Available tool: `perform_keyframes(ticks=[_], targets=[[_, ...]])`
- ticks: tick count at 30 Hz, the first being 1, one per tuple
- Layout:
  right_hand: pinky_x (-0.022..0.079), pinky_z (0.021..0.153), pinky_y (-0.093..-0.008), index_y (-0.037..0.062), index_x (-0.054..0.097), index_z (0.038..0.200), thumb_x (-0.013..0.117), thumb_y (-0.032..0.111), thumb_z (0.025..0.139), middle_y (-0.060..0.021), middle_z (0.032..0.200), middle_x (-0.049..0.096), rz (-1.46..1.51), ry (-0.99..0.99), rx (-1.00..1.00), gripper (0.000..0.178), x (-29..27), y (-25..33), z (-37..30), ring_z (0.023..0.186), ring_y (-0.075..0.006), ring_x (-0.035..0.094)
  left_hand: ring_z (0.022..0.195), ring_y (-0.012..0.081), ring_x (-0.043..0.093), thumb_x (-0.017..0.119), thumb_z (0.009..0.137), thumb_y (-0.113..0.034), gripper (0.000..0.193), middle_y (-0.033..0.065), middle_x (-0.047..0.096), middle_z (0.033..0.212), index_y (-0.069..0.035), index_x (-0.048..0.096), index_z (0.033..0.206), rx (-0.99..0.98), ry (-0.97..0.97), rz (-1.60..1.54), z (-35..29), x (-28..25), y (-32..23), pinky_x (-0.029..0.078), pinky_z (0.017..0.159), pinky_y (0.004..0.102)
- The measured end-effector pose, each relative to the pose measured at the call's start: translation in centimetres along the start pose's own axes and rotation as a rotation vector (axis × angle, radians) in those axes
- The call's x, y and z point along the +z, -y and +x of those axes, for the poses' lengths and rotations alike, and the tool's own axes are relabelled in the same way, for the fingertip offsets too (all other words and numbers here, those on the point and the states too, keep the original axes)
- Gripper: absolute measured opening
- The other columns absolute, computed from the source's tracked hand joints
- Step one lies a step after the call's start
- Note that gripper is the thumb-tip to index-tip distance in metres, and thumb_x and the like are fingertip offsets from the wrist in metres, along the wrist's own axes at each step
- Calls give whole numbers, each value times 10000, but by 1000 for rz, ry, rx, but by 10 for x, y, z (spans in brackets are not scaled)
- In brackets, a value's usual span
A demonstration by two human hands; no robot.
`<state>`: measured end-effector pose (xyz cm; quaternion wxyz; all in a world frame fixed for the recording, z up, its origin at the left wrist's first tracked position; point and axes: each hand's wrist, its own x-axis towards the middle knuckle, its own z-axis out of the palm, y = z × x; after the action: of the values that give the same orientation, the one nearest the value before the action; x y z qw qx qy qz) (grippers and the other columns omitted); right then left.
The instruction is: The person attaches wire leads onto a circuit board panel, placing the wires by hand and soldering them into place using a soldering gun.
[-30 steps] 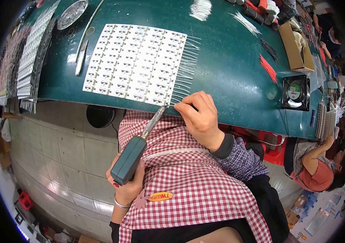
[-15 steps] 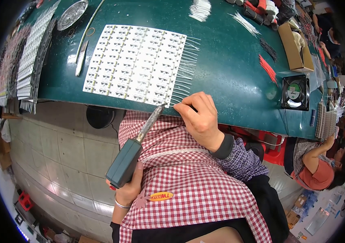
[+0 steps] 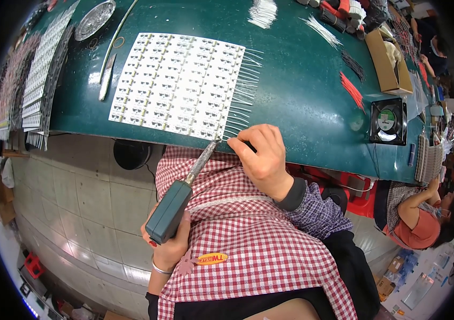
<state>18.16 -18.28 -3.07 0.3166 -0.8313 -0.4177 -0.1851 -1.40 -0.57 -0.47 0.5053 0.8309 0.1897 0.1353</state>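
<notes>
A white circuit board panel point(image 3: 176, 88) with rows of small parts lies at the table's front edge. White wires point(image 3: 245, 92) stick out along its right side. My left hand point(image 3: 169, 249) is wrapped around the dark green handle of a soldering iron point(image 3: 169, 209). The iron points up and to the right, and its tip meets the panel's near right corner. My right hand point(image 3: 264, 160) is closed in a pinch beside that corner, on the end of a thin white wire point(image 3: 225, 140). The wire's far end is hidden by my fingers.
On the green table point(image 3: 301, 106) are a knife point(image 3: 107, 80), a metal dish point(image 3: 95, 20), red wires point(image 3: 352, 92), a cardboard box point(image 3: 389, 66) and a fan point(image 3: 388, 122). Stacked wired boards point(image 3: 45, 69) stand at left. A co-worker point(image 3: 416, 216) sits at the right.
The soldering iron's handle has shifted slightly right and up with my left hand, its tip staying at the corner. My right hand has barely moved.
</notes>
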Motion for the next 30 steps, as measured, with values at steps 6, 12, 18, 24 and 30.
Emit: perform_keyframes(ticks=[6, 12, 18, 24, 30], targets=[[454, 738, -378, 66, 693, 895, 691, -3, 659, -32, 840, 606, -22, 5, -3, 246, 0, 3, 1, 805, -220, 589, 751, 150, 659, 795, 788, -63, 269, 99, 706, 891, 48, 681, 1004, 29, -10, 33, 2, -1, 0, 521, 673, 273], [455, 750, -382, 64, 692, 894, 695, -3, 658, -32, 842, 607, -30, 6, 8, 245, 2, 1, 2, 808, -220, 590, 746, 151, 648, 791, 796, -61, 285, 86, 703, 898, 47, 672, 1031, 37, -12, 46, 0, 0, 5, 509, 645, 278], [453, 751, -384, 66, 687, 902, 698, -6, 666, -37, 848, 607, -12, -4, 12, 247, 4, 0, 9, 818, -231, 592, 776, 129, 620, 759, 813, -7, 295, 61, 683, 964, 26, 665, 1091, -120, -71, -167, -1, -6, 12, 496, 663, 246], [455, 747, -391, 68, 687, 946, 749, 34, 716, -59, 927, 635, 46, 2, 40, 241, -4, 13, 21, 865, -264, 600, 819, 151, 659, 763, 808, -21, 251, 80, 703, 947, 58, 676, 1030, -208, -295, -295, 36, -9, 5, 529, 740, 278], [462, 938, -425, 60, 646, 1130, 731, 109, 761, -120, 1254, 609, 27, 261, 24, 382, 8, 13, 38, 1161, -304, 558, 564, 67, 503, 667, 856, 32, 293, 107, 671, 1034, 49, 587, 1138, 164, -655, -190, 124, -44, -23, 408, 485, 203]])
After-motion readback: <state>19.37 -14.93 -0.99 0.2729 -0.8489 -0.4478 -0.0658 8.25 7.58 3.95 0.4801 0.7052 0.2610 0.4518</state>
